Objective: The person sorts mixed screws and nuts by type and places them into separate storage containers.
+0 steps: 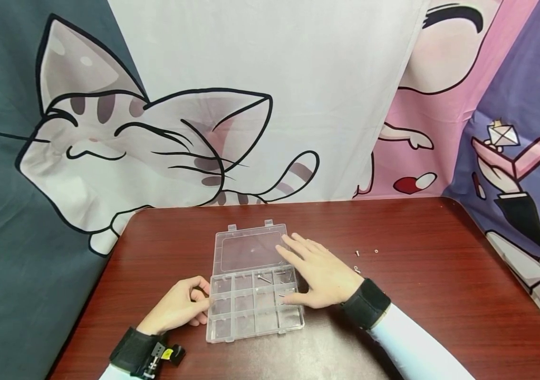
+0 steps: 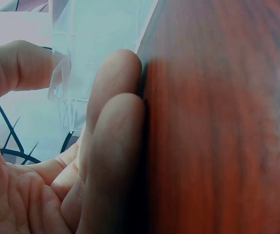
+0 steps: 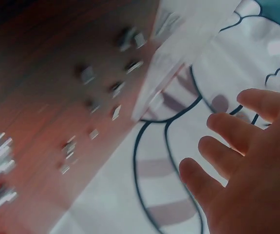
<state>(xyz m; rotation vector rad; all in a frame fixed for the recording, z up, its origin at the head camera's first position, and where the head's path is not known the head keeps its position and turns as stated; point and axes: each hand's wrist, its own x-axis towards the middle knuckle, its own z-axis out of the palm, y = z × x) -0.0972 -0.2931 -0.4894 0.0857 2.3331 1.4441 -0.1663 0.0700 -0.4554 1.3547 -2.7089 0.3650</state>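
A clear plastic compartment box [image 1: 222,323] lies on the table with its lid [image 1: 251,248] folded back. Inside an upper compartment is a screw [image 1: 264,278]; more small metal pieces sit at its upper right. At the box's left side, my left hand [image 1: 182,303] holds the edge, thumb on one side and fingers curled on the other, as the left wrist view shows. Over the box's right side my right hand [image 1: 319,272] is spread, fingers straight and apart over the lid's corner. Its thumb extends across the right-hand compartments, close to a small metal piece.
Small hardware, including a screw [image 1: 357,253], a small ring [image 1: 376,251] and other metal bits [image 1: 357,269], lies on the brown table [image 1: 441,274] right of the box. Blurred metal pieces show in the right wrist view. A printed cloth [image 1: 336,105] hangs behind the table.
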